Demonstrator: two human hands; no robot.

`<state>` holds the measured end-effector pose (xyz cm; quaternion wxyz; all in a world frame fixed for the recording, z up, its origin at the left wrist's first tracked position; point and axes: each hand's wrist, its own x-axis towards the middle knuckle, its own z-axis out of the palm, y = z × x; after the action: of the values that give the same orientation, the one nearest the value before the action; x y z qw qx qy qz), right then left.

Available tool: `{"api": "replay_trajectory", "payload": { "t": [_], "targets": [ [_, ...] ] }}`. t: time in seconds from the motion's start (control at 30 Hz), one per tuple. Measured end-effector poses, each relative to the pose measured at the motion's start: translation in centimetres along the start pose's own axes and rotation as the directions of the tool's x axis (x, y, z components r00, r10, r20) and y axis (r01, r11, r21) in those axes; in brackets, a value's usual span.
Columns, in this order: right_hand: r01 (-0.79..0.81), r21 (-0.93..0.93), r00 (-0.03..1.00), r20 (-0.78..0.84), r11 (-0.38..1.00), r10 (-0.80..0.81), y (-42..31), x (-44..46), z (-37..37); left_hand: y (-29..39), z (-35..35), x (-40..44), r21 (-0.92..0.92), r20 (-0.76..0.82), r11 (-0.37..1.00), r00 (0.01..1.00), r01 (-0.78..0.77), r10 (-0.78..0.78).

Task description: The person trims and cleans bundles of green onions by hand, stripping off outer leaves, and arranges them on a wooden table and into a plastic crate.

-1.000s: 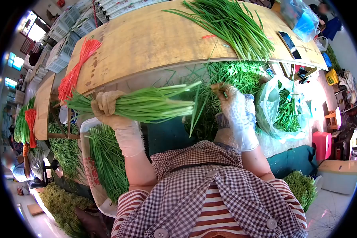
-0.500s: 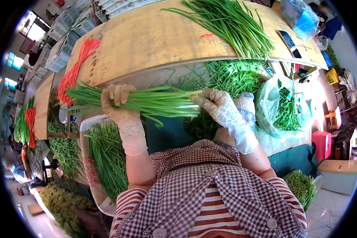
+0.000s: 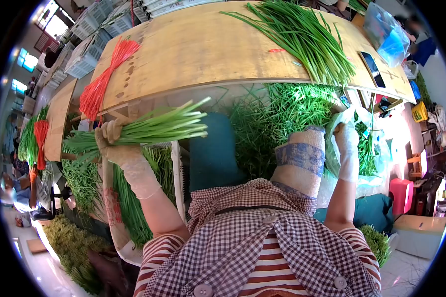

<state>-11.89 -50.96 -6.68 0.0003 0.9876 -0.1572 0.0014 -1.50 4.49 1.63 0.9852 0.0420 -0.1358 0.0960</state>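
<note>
My left hand (image 3: pixel 115 141), in a pale glove, is closed around a bunch of garlic chives (image 3: pixel 168 123). The white stem ends point right and slightly up, while the green leaves hang out to the left. Over on the right, my gloved right hand (image 3: pixel 347 151) is at the mouth of a clear plastic bag (image 3: pixel 380 159) with chives (image 3: pixel 365 161) inside. Its fingers are turned away and partly hidden, so their grip does not show. Below my left hand stands a white basket (image 3: pixel 177 178) filled with long chives (image 3: pixel 134 203).
A wooden table (image 3: pixel 193 49) spans the front, bearing a chive pile (image 3: pixel 307 39), red ties (image 3: pixel 106 79) and a phone (image 3: pixel 371 69). Loose greens (image 3: pixel 297 106) lie beneath its near edge. A pink bin (image 3: pixel 400 193) stands at right. Another person (image 3: pixel 27 198) is at far left.
My right hand has let go of the stem ends and moved right to the plastic bag. My left hand has shifted left and down with the chives, whose stems now tilt upward.
</note>
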Motion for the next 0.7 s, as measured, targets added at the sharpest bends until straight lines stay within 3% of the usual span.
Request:
{"api": "replay_trajectory", "payload": {
  "t": [0.07,0.1,0.13,0.17,0.2,0.27,0.3,0.33,0.37,0.4,0.43,0.5,0.53,0.57,0.63,0.67,0.7],
  "targets": [
    [-0.034,0.408,0.987,-0.132,0.912,0.096,-6.2,-1.6,-4.9,-2.0,1.3,-0.4,0.154,-0.082,0.988,0.997,0.016,-0.004],
    [0.225,0.694,0.952,-0.308,0.683,0.000,-9.5,-1.9,-5.4,-4.0,2.4,-0.9,0.293,-0.134,0.955,0.991,0.034,0.006],
    [0.471,0.722,0.876,-0.451,0.507,-0.171,-14.1,-3.7,-9.4,-6.4,3.7,-1.6,0.426,-0.186,0.902,0.982,0.064,0.018],
    [0.659,0.576,0.750,-0.551,0.483,-0.366,-16.6,-5.1,-12.6,-8.2,4.4,-2.0,0.548,-0.231,0.830,0.972,0.100,0.035],
    [0.694,0.488,0.716,-0.544,0.529,-0.436,-18.9,-5.6,-13.1,-9.5,4.5,-2.0,0.542,-0.261,0.824,0.965,0.167,-0.024],
    [0.714,0.517,0.693,-0.426,0.473,-0.581,-21.4,-5.0,-11.3,-11.4,4.7,-1.6,0.523,-0.315,0.799,0.938,0.298,-0.144],
    [0.588,0.737,0.706,-0.269,0.332,-0.655,-22.2,-4.6,-9.6,-12.0,5.2,-1.0,0.502,-0.326,0.807,0.932,0.312,-0.158],
    [0.344,0.915,0.696,-0.097,0.212,-0.711,-23.0,-4.2,-7.9,-12.3,5.9,-0.2,0.480,-0.337,0.816,0.927,0.322,-0.167],
    [0.068,0.985,0.666,0.072,0.156,-0.743,-23.8,-3.8,-6.2,-12.4,6.3,0.8,0.460,-0.347,0.826,0.922,0.326,-0.172],
    [-0.143,0.983,0.645,0.181,0.116,-0.742,-24.5,-4.0,-7.4,-11.5,4.3,2.6,0.400,-0.211,0.835,0.924,0.379,-0.319],
    [-0.352,0.933,0.599,0.288,0.078,-0.747,-24.9,-4.2,-9.4,-12.0,6.3,2.8,0.486,-0.240,0.801,0.935,0.350,-0.263],
    [-0.350,0.935,0.681,0.301,0.065,-0.667,-25.0,-3.3,-13.1,-13.0,10.0,3.2,0.642,-0.285,0.706,0.948,0.301,-0.144],
    [-0.231,0.973,0.783,0.199,0.021,-0.589,-24.8,-2.9,-14.9,-12.5,8.7,4.3,0.592,-0.230,0.747,0.952,0.303,-0.204],
    [-0.189,0.972,0.842,0.235,0.141,-0.486,-24.8,-2.0,-16.8,-12.1,7.4,4.4,0.650,-0.258,0.706,0.956,0.281,-0.143],
    [-0.164,0.967,0.907,0.225,0.194,-0.357,-24.9,1.8,-14.9,-11.9,4.4,3.5,0.751,-0.303,0.610,0.953,0.251,-0.020],
    [-0.158,0.934,0.891,0.275,0.322,-0.361,-24.7,3.0,-12.8,-11.8,2.3,2.4,0.863,-0.241,0.473,0.967,0.174,0.085],
    [-0.148,0.886,0.876,0.323,0.440,-0.357,-24.5,4.4,-10.5,-12.8,1.7,-0.3,0.852,-0.139,0.524,0.965,0.003,0.222]
  ]
}}
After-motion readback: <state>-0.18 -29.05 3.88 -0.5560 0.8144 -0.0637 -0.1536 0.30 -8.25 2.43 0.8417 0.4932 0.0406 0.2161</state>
